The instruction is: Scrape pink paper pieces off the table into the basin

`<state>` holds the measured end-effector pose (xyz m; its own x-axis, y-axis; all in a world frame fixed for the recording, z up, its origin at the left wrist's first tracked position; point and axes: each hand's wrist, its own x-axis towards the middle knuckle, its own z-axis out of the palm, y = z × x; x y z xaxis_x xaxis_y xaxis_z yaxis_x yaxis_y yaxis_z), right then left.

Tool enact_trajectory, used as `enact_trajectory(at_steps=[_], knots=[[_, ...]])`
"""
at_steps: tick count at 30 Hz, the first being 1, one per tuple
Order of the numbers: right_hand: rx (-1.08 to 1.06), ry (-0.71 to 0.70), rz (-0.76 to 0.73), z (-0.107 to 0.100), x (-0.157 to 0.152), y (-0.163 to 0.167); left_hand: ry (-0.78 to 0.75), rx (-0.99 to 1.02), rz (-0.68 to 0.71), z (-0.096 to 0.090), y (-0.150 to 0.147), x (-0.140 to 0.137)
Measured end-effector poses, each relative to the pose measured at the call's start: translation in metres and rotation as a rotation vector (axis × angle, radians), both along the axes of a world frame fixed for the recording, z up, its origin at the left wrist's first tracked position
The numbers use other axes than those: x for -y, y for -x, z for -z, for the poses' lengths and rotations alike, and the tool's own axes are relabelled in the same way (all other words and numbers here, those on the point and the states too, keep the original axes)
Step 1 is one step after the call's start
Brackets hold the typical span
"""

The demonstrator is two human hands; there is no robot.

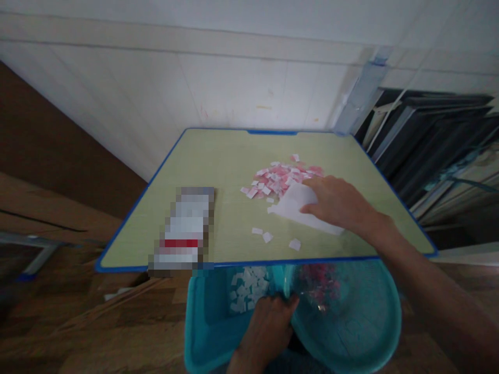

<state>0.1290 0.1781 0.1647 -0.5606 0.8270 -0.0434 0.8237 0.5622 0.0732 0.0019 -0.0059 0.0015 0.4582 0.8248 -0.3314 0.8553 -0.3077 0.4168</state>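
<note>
My right hand (337, 202) reaches over the table and grips a white sheet of paper or card (290, 200), thumb and fingers closed at its edge. The sheet lies against a pile of small pink and white paper pieces (278, 176). A few loose white pieces (267, 237) lie nearer the front edge. Below the table, my left hand (268, 322) is closed at the near rim of a round teal basin (362, 332), its fingers partly hidden. Reddish-pink material (322, 280) shows in that basin, under something clear and shiny.
The pale yellow-green tabletop (218, 156) has a blue edge. A rectangular teal bin (210, 332) with white paper pieces (249, 288) stands beside the basin. A blurred-out flat object (185, 223) lies at the table's left. A clear plastic bottle-like object (360, 96) and dark panels (432, 124) stand behind, right.
</note>
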Motion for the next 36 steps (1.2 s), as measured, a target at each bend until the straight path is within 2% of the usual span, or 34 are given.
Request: enact_trajectory(at_steps=[5, 9, 16, 20, 24, 30, 33, 36], knots=[[0.107, 0.033, -0.017, -0.001, 0.007, -0.050, -0.003, 0.018, -0.007, 0.003, -0.001, -0.001], [0.131, 0.061, -0.087, 0.009, 0.017, -0.057, 0.000, 0.020, -0.009, 0.003, -0.001, -0.001], [0.101, 0.026, -0.204, 0.005, 0.032, -0.007, -0.004, 0.002, 0.003, 0.003, 0.000, 0.000], [0.008, -0.009, -0.267, 0.007, 0.039, 0.021, -0.009, 0.000, 0.006, 0.005, -0.001, 0.001], [-0.056, 0.074, -0.241, 0.011, 0.025, 0.030, -0.011, -0.003, 0.013, 0.004, -0.001, 0.003], [-0.087, 0.096, -0.166, 0.015, -0.015, 0.036, -0.008, -0.007, 0.021, 0.003, -0.001, 0.003], [-0.079, 0.127, -0.176, 0.018, -0.017, 0.046, -0.003, -0.007, 0.022, 0.003, -0.001, 0.002], [-0.069, 0.154, -0.230, 0.017, -0.006, 0.057, 0.002, -0.004, 0.025, 0.002, -0.001, 0.001]])
